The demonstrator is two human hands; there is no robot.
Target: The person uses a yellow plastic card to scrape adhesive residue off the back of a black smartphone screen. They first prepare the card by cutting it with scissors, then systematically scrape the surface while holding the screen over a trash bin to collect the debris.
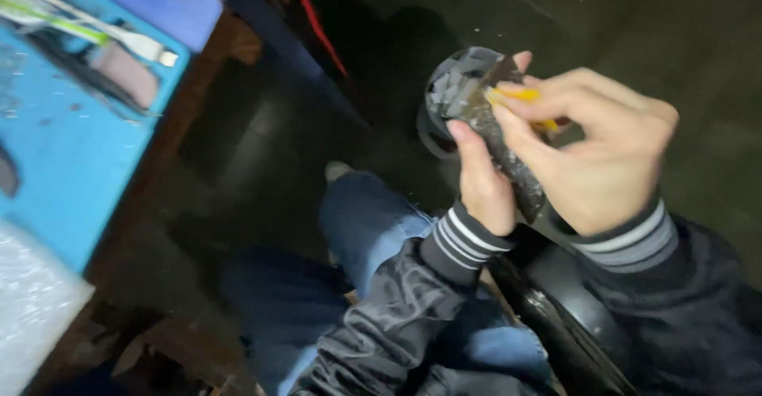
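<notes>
Your left hand (482, 182) grips a dark slab (508, 154); your right hand (599, 146) pinches a yellow tool (520, 94) against it. Below — a black bin (444, 98).

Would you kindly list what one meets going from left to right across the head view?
White foam sheet → blue mat → jeans-clad knee → left hand → right hand, pinching a yellow tool.

Both hands raised together: left hand (482, 175) gripping, right hand (591, 146) pinching.
</notes>
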